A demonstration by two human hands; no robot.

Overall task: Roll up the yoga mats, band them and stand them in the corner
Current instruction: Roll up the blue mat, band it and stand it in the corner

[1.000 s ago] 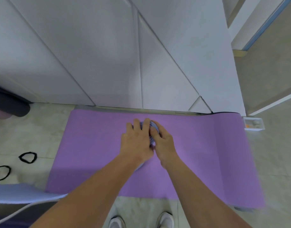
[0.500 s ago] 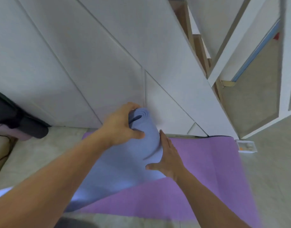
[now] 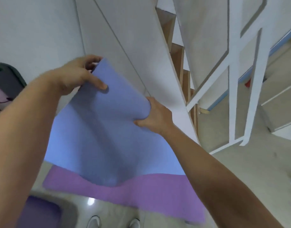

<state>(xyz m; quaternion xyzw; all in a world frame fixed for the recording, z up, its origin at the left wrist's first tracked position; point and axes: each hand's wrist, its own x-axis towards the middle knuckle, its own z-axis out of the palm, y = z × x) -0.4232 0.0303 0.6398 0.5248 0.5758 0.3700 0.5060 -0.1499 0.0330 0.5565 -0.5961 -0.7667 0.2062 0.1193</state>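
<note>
Purple mat (image 3: 141, 191) partly under blue mat (image 3: 108, 129)

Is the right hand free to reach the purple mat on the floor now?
Probably not yet. The right hand grips the blue mat, as does the left hand, and the hanging blue sheet covers part of the purple mat.

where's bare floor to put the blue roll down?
Bare tile right of the purple mat, toward the white railing. A narrow strip between the mat's near edge and the shoes. Crowded left: dark rolled mats. Both hands hold the blue mat.
</note>
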